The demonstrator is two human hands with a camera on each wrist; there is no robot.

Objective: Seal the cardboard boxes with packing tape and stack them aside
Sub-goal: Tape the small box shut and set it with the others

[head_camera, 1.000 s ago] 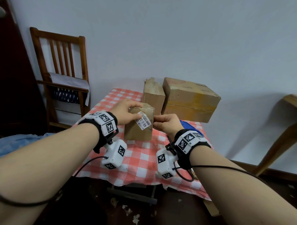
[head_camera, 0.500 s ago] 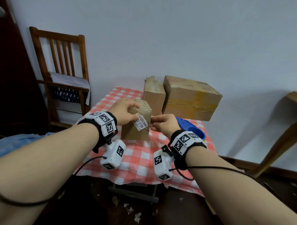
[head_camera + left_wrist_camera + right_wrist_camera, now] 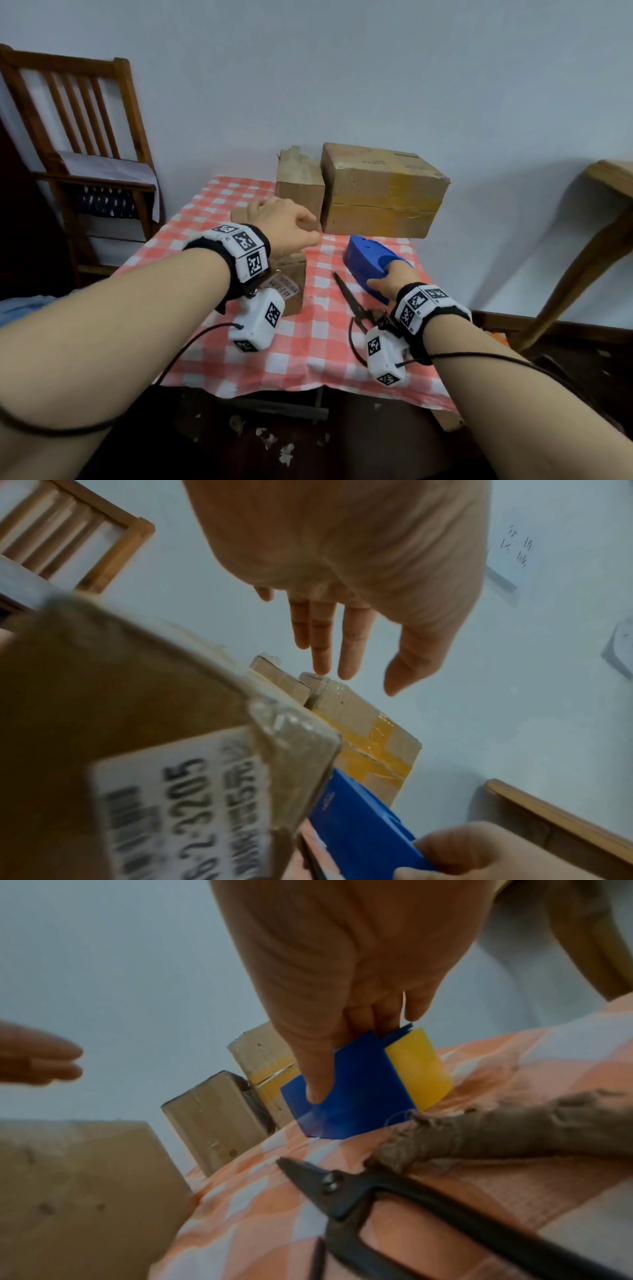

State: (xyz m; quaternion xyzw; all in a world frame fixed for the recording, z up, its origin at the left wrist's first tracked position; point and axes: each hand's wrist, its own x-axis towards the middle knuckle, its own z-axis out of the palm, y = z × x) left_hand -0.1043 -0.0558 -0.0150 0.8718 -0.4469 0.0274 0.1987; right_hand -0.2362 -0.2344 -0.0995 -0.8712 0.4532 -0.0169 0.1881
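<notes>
A small cardboard box (image 3: 289, 286) with a white label stands on the checked tablecloth (image 3: 308, 346). My left hand (image 3: 291, 222) hovers just above it with straight fingers (image 3: 325, 642) and holds nothing. The box's labelled corner (image 3: 154, 750) fills the left wrist view. To the right, my right hand (image 3: 390, 279) grips the blue tape dispenser (image 3: 371, 262) that rests on the cloth. In the right wrist view my thumb (image 3: 315, 1074) presses the dispenser's blue side (image 3: 356, 1110), beside its yellow tape roll (image 3: 418, 1069).
A narrow box (image 3: 299, 185) and a large taped box (image 3: 380, 192) stand at the table's back by the wall. Black scissors (image 3: 349, 298) lie between the small box and the dispenser. A wooden chair (image 3: 85, 154) is at the left, other wooden furniture (image 3: 603, 236) at the right.
Both hands let go of the small box, which now stands on the table. My left hand rose open above it. My right hand moved right and took hold of the blue tape dispenser.
</notes>
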